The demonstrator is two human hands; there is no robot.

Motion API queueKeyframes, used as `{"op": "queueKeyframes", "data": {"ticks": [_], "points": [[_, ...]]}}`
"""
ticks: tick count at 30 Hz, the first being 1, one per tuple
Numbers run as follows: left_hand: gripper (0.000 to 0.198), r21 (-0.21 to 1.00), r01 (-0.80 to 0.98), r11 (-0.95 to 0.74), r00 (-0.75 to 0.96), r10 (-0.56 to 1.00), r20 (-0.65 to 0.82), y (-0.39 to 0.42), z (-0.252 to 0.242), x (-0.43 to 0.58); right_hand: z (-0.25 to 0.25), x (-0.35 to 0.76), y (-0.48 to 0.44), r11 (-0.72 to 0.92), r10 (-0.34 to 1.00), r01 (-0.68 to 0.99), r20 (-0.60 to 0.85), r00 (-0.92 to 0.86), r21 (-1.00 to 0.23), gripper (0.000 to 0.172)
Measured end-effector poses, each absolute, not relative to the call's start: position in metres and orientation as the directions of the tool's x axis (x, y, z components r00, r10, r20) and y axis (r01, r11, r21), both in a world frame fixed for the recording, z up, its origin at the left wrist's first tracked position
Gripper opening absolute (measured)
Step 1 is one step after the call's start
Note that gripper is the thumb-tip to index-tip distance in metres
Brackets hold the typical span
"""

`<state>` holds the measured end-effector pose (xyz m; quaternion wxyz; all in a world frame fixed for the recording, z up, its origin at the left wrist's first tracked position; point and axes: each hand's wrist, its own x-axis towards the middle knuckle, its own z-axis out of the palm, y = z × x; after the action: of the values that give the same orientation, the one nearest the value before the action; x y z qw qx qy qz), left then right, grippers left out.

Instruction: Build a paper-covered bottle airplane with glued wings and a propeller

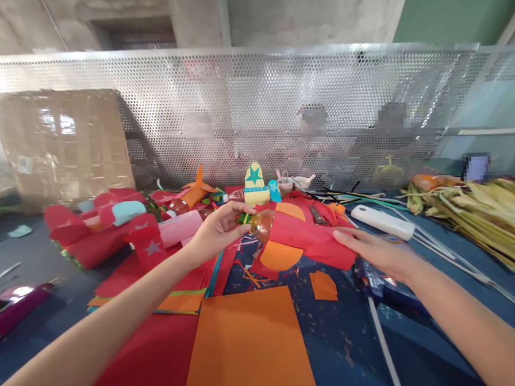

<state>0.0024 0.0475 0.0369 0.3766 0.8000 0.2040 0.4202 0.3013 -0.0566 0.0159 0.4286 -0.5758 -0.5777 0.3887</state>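
My left hand is closed around the neck end of a small brownish plastic bottle, held just above the table over red paper. My right hand lies flat with fingers stretched out, its fingertips touching the edge of a red paper piece that carries orange cut-out shapes. A large orange sheet lies in front of me, beside a red sheet. A blue glue gun sits under my right wrist.
Finished red paper-and-bottle planes stand at the left, a yellow rocket with a green star at the back. A white block, dried corn husks, a cardboard box and a perforated metal screen surround the table.
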Motion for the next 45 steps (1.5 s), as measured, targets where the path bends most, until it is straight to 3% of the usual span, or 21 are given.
{"op": "queueKeyframes", "data": {"ticks": [3,5,7,10,13,18,24,27,30,33,39,45], "points": [[0.027,0.785,-0.009,-0.620,0.522,0.666,0.532,0.049,0.043,0.008,0.017,0.300,-0.058,-0.109,0.992,0.139,-0.117,-0.050,-0.984,0.045],[0.035,0.832,-0.018,-0.555,0.442,0.742,0.504,0.052,0.046,0.013,0.017,0.298,-0.059,-0.118,0.992,0.036,-0.119,-0.031,-0.992,0.042],[0.037,0.917,-0.030,-0.397,0.370,0.848,0.380,0.054,0.044,0.019,0.017,0.292,-0.058,-0.090,0.995,-0.068,-0.092,0.027,-0.994,0.039],[0.040,0.985,0.001,-0.173,0.403,0.902,0.158,0.052,0.036,0.027,0.017,0.280,-0.059,-0.040,0.992,-0.172,-0.059,0.108,-0.984,0.041],[0.042,0.982,0.051,-0.182,0.475,0.869,0.137,0.042,0.028,0.034,0.015,0.266,-0.060,-0.019,0.983,-0.217,-0.058,0.174,-0.976,0.048],[0.043,0.981,-0.080,-0.177,0.485,0.853,0.193,0.028,0.028,0.038,0.009,0.252,-0.064,-0.042,0.982,-0.233,-0.082,0.167,-0.972,0.061],[0.021,0.990,-0.127,0.064,0.471,0.882,0.004,0.039,0.032,0.031,0.004,0.247,-0.068,-0.010,0.987,-0.315,-0.061,0.151,-0.949,0.040],[0.029,0.969,-0.192,0.157,0.545,0.838,-0.028,0.041,0.036,0.029,0.003,0.244,-0.069,0.000,0.982,-0.358,-0.068,0.176,-0.934,0.034],[0.053,0.925,-0.281,0.254,0.652,0.758,-0.010,0.035,0.044,0.029,0.001,0.239,-0.069,0.011,0.982,-0.404,-0.066,0.176,-0.915,0.034],[0.073,0.902,-0.359,0.241,0.656,0.753,0.060,0.028,0.049,0.028,0.002,0.235,-0.071,-0.005,0.980,-0.458,-0.096,0.176,-0.889,0.040],[0.078,0.886,-0.458,0.071,0.581,0.779,0.237,0.015,0.038,0.033,0.007,0.225,-0.079,-0.079,0.971,-0.572,-0.193,0.141,-0.816,0.057],[0.081,0.922,-0.351,-0.162,0.719,0.585,0.376,0.005,0.022,0.042,0.003,0.218,-0.084,-0.062,0.990,-0.571,-0.124,0.070,-0.818,0.050]]}}
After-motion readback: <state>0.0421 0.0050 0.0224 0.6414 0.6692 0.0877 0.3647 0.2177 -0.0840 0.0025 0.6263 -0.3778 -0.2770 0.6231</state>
